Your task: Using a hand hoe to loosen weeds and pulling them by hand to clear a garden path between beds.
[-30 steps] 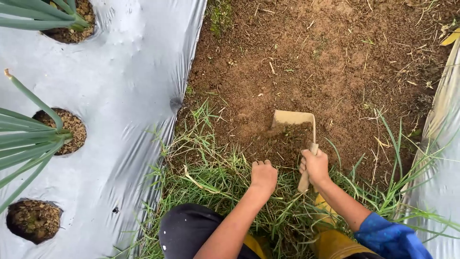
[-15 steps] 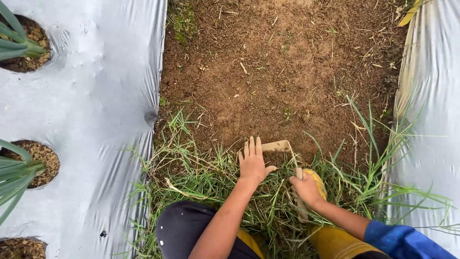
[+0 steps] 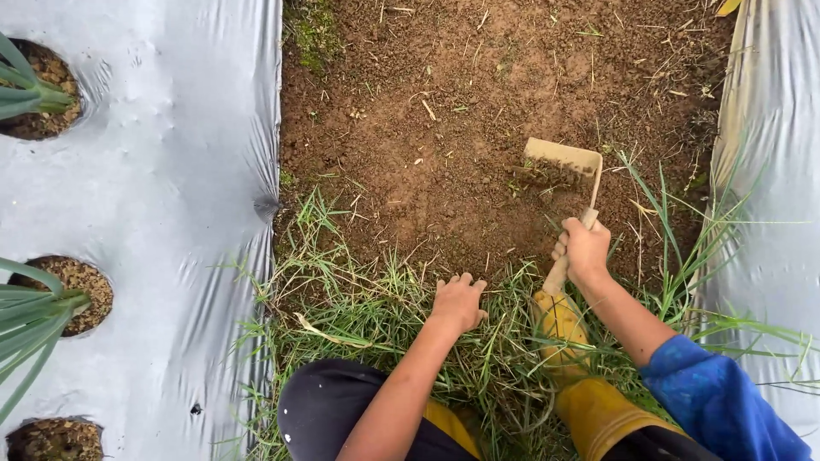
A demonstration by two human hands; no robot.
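While right hand [image 3: 585, 250] grips hoe [image 3: 564, 162] (bare soil [image 3: 427, 154] ahead).

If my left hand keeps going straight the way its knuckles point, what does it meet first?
The left hand points up-frame; it would first meet the last tufts of grass, then bare soil, though its height above them is unclear.
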